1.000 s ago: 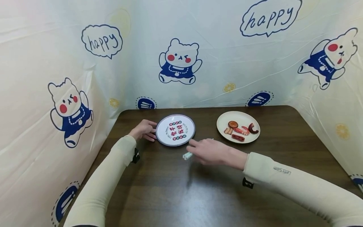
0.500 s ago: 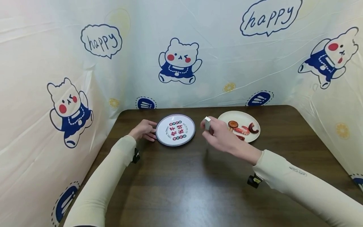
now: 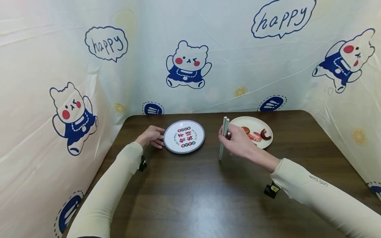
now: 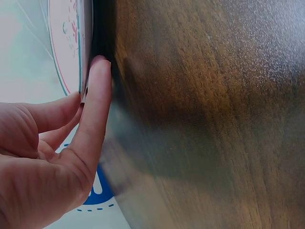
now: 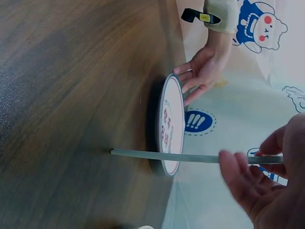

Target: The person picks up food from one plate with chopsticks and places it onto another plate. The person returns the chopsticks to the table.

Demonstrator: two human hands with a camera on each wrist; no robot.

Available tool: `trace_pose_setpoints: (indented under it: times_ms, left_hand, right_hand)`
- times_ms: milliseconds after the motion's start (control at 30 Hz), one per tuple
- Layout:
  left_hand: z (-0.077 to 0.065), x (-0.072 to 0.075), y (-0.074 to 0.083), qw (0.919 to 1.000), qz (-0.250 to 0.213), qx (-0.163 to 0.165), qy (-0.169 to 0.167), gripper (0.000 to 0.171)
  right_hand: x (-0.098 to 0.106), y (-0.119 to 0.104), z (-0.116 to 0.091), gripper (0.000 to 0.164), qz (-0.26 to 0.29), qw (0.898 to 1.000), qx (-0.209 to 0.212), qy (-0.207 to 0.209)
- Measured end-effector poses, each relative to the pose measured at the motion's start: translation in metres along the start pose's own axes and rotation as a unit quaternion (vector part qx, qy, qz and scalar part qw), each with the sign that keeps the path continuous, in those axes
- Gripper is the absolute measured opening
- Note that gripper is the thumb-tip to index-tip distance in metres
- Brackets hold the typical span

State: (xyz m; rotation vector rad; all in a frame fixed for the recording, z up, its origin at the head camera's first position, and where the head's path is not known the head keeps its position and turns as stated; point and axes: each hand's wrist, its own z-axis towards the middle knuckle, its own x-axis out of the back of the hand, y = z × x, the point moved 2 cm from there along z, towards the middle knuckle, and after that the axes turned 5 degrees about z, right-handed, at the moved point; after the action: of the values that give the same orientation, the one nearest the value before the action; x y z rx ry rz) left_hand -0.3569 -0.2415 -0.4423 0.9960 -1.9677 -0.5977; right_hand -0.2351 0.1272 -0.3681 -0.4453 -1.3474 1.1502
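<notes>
A white plate with a dark rim and red lettering (image 3: 172, 134) lies on the left side of the table. My left hand (image 3: 151, 135) holds its left edge; in the left wrist view the thumb is at the rim's upper side, the fingers at its underside. My right hand (image 3: 239, 142) grips a pair of pale green chopsticks (image 3: 225, 125) between thumb and fingers, near their upper part. They stand almost upright, tips down close to the table. In the right wrist view the chopsticks (image 5: 186, 157) line up as one stick crossing in front of the plate (image 5: 177, 102).
Behind the right hand stands a cream plate (image 3: 253, 123) bearing a round brown slice (image 3: 246, 130), a shrimp (image 3: 254, 137) and a dark curled piece (image 3: 265, 134); the hand hides part of it. A printed curtain (image 3: 226, 66) encloses the brown table (image 3: 178, 185) at the back and sides.
The right hand has moved right from beside the lettered plate and turned the chopsticks from lying flat to nearly upright. The left hand and both plates have stayed in place.
</notes>
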Motion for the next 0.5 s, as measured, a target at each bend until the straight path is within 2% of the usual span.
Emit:
trace_pose_setpoints:
  times_ms: [167, 267, 367, 500]
  left_hand:
    - [0.000, 0.000, 0.000, 1.0000, -0.002, 0.001, -0.002, 0.050]
    - [-0.001, 0.000, 0.000, 1.0000, 0.000, 0.001, -0.002, 0.050]
    - [-0.002, 0.000, 0.000, 1.0000, 0.004, 0.001, -0.002, 0.050]
    - [-0.002, 0.000, 0.001, 1.0000, 0.004, -0.001, -0.001, 0.050]
  right_hand:
    - [0.000, -0.001, -0.003, 0.012, -0.014, 0.999, -0.011, -0.027]
    - [-0.001, -0.004, -0.007, 0.013, -0.035, 0.999, 0.001, -0.038]
    - [-0.003, -0.007, -0.012, 0.014, -0.076, 0.996, 0.044, -0.030]
    - [-0.007, -0.008, -0.019, 0.017, -0.118, 0.985, 0.127, 0.003]
